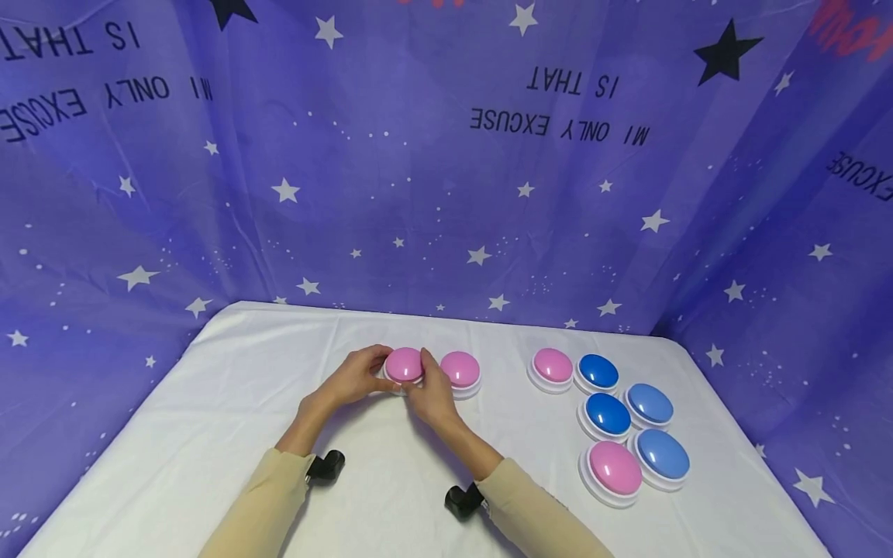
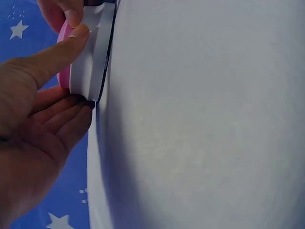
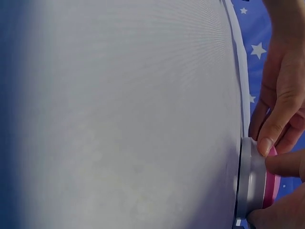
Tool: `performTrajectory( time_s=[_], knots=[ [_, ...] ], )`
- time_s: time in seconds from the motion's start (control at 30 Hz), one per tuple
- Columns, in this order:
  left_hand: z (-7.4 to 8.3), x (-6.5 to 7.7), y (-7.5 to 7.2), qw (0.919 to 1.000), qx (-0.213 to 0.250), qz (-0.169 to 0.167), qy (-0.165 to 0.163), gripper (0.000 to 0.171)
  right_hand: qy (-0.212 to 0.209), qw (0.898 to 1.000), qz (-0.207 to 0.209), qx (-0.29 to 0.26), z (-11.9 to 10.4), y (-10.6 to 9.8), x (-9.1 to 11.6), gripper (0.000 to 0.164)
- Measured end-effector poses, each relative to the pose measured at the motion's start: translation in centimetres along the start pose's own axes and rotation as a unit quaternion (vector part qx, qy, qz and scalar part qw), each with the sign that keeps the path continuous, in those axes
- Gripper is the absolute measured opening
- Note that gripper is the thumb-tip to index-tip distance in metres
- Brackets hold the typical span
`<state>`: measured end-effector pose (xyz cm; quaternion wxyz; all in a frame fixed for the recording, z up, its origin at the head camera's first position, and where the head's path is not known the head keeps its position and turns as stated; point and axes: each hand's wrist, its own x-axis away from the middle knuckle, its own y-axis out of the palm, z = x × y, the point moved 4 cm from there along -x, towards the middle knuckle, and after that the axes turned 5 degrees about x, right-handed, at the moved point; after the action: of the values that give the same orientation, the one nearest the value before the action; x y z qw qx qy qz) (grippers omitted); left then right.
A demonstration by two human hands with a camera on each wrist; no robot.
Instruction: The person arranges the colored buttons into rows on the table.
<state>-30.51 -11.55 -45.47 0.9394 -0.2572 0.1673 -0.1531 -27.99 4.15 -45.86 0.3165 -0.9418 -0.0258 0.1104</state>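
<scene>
The left hand (image 1: 354, 377) and right hand (image 1: 434, 397) grasp 1 glossy pink dome-topped button (image 1: 405, 364) on creased white cloth (image 1: 391, 496) beside a 2nd pink button (image 1: 460, 368). Inverted lettering (image 1: 560, 122) on the curtain (image 1: 432, 170) reads "ONLY EXCUSE" and "IS THAT". Only the wrist views profile the held one's stepped white base (image 2: 91, 59).
</scene>
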Motion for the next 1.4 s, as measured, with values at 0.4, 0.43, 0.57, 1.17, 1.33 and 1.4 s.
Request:
performTrajectory(
  time_s=[0.4, 0.43, 0.57, 1.17, 1.33, 1.4],
  knots=[
    [2.9, -0.2, -0.8, 0.9933, -0.111, 0.014, 0.029, 0.074, -0.031, 0.999, -0.005, -0.024, -0.1, -2.6, 0.9, 0.078],
    [3.5, -0.2, -0.7, 0.9933, -0.110, 0.016, 0.032, 0.073, -0.031, 0.999, -0.006, -0.027, -0.1, -3.2, 1.1, 0.078],
    [6.1, -0.6, 0.6, 0.9934, -0.100, 0.008, 0.056, 0.070, -0.032, 0.999, 0.003, -0.037, 0.5, -6.4, 2.1, 0.075],
    [17.6, -2.7, 16.9, 0.9605, -0.120, -0.184, 0.171, 0.065, 0.102, 0.994, 0.019, 0.031, 9.8, -24.7, 13.4, 0.074],
    [18.9, -2.9, 20.6, 0.9488, -0.147, -0.205, 0.190, 0.070, 0.155, 0.985, 0.008, 0.077, 11.3, -27.2, 16.2, 0.078],
    [19.1, -2.8, 21.7, 0.9468, -0.154, -0.208, 0.192, 0.070, 0.168, 0.981, 0.001, 0.099, 11.8, -27.8, 16.9, 0.079]
  ],
)
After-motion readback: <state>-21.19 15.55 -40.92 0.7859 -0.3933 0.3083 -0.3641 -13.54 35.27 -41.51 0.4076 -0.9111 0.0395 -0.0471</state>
